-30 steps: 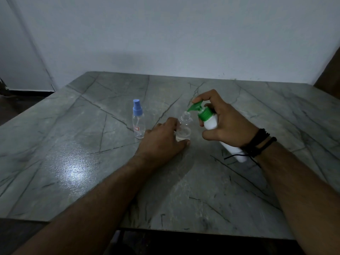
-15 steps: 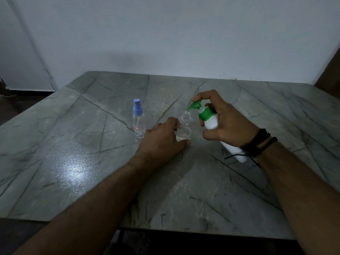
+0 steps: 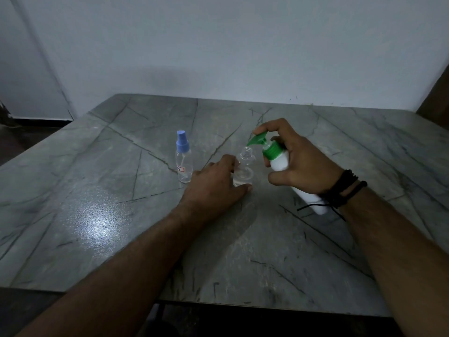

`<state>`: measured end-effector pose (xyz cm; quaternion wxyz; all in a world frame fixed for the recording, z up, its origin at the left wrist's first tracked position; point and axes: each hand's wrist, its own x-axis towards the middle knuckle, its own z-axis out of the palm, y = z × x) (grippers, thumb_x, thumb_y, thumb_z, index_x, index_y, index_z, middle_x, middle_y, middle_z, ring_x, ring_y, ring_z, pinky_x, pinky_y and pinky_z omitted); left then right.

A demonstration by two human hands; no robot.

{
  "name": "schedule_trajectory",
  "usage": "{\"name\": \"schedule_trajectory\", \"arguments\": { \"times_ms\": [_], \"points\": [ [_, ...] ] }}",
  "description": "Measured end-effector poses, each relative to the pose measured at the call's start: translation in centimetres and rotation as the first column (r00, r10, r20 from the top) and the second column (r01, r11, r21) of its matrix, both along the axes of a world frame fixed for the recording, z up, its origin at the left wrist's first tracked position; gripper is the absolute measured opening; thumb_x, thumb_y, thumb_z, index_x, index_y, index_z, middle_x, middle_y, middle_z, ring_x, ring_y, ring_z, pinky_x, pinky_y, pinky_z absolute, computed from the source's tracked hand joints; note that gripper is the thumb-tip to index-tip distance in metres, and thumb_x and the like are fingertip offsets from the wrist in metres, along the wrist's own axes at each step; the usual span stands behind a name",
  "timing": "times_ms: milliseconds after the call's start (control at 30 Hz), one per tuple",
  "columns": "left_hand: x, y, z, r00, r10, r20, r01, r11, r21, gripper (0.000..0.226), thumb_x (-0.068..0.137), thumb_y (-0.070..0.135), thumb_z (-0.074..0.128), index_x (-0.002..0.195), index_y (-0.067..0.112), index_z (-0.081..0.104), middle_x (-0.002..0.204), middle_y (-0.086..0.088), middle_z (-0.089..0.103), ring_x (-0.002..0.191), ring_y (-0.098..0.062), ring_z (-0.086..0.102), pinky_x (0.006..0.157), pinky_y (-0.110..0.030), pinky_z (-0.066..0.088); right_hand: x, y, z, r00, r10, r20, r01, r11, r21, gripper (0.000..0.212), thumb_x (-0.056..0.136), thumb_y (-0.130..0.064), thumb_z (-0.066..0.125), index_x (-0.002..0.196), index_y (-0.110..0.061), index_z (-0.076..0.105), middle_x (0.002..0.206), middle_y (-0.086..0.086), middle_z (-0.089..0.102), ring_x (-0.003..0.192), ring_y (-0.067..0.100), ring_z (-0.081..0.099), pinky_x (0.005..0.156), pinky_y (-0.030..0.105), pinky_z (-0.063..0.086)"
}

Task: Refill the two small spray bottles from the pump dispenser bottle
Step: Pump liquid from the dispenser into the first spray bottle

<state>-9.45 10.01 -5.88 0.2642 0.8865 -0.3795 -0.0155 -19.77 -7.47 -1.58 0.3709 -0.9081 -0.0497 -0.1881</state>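
A small clear spray bottle (image 3: 246, 166) stands uncapped near the table's middle, a little liquid at its bottom. My left hand (image 3: 216, 186) holds it around the lower body. My right hand (image 3: 301, 164) grips a white pump dispenser bottle (image 3: 280, 161) tilted toward it, with the index finger on the green pump head (image 3: 258, 140). The green nozzle hangs just above the open neck. A second small clear spray bottle (image 3: 184, 164) with a blue spray cap stands upright to the left, apart from both hands.
The grey marble-patterned table (image 3: 97, 215) runs to a white wall at the back. Its front edge lies near the bottom of the view. A dark wooden edge (image 3: 437, 93) shows at the far right. Black cords circle my right wrist (image 3: 340, 188).
The pump head sits slightly higher than one second ago. Both hands and both small bottles stay where they were.
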Motion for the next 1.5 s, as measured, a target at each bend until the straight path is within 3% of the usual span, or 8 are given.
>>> {"name": "schedule_trajectory", "arguments": {
  "times_ms": [167, 467, 633, 1200, 1500],
  "points": [
    [-0.10, 0.04, 0.05, 1.000, 0.000, -0.001, 0.000, 1.000, 0.005, 0.060, 0.080, 0.052, 0.068, 0.127, 0.026, 0.042, 0.127, 0.002, 0.059, 0.109, -0.017, 0.057, 0.097, -0.045, 0.047, 0.01, 0.09, -0.02, 1.000, 0.001, -0.008, -0.001, 1.000, -0.002, 0.071, 0.065, -0.012, 0.073, 0.129, -0.026, 0.047, 0.082, 0.003, 0.065, 0.076, 0.023, 0.066, 0.074, 0.047, 0.054],
    [-0.08, 0.11, 0.09, 1.000, -0.006, -0.002, 0.007, 1.000, 0.010, 0.060, 0.081, 0.052, 0.067, 0.129, 0.025, 0.041, 0.129, 0.001, 0.058, 0.112, -0.017, 0.056, 0.099, -0.045, 0.045, -0.03, 0.12, 0.01, 1.000, 0.005, 0.000, -0.005, 1.000, 0.001, 0.075, 0.065, -0.012, 0.073, 0.132, -0.030, 0.046, 0.082, 0.000, 0.064, 0.075, 0.020, 0.065, 0.072, 0.039, 0.054],
    [-0.10, 0.01, 0.22, 1.000, -0.004, -0.014, 0.004, 1.000, 0.013, 0.060, 0.081, 0.052, 0.068, 0.129, 0.025, 0.042, 0.130, 0.001, 0.057, 0.112, -0.017, 0.056, 0.099, -0.046, 0.045, 0.02, 0.09, 0.01, 1.000, 0.005, -0.008, -0.005, 1.000, 0.003, 0.072, 0.065, -0.012, 0.073, 0.130, -0.029, 0.046, 0.082, 0.004, 0.065, 0.076, 0.023, 0.066, 0.074, 0.043, 0.054],
    [0.08, -0.09, 0.01, 1.000, 0.002, -0.011, -0.002, 1.000, 0.021, 0.061, 0.080, 0.053, 0.068, 0.128, 0.025, 0.042, 0.129, 0.001, 0.058, 0.110, -0.018, 0.058, 0.096, -0.045, 0.048, -0.06, 0.14, -0.04, 1.000, 0.007, -0.001, -0.007, 1.000, 0.001, 0.077, 0.065, -0.011, 0.073, 0.135, -0.028, 0.045, 0.081, -0.001, 0.063, 0.074, 0.023, 0.065, 0.072, 0.040, 0.053],
    [0.08, -0.24, 0.13, 1.000, 0.010, -0.022, -0.009, 0.999, 0.031, 0.061, 0.080, 0.053, 0.068, 0.128, 0.025, 0.042, 0.129, 0.001, 0.057, 0.110, -0.018, 0.057, 0.098, -0.046, 0.046, -0.04, 0.26, 0.02, 1.000, -0.002, -0.009, 0.002, 1.000, -0.018, 0.073, 0.065, -0.012, 0.073, 0.130, -0.028, 0.046, 0.082, 0.002, 0.065, 0.076, 0.023, 0.066, 0.074, 0.047, 0.054]
  ]
}}
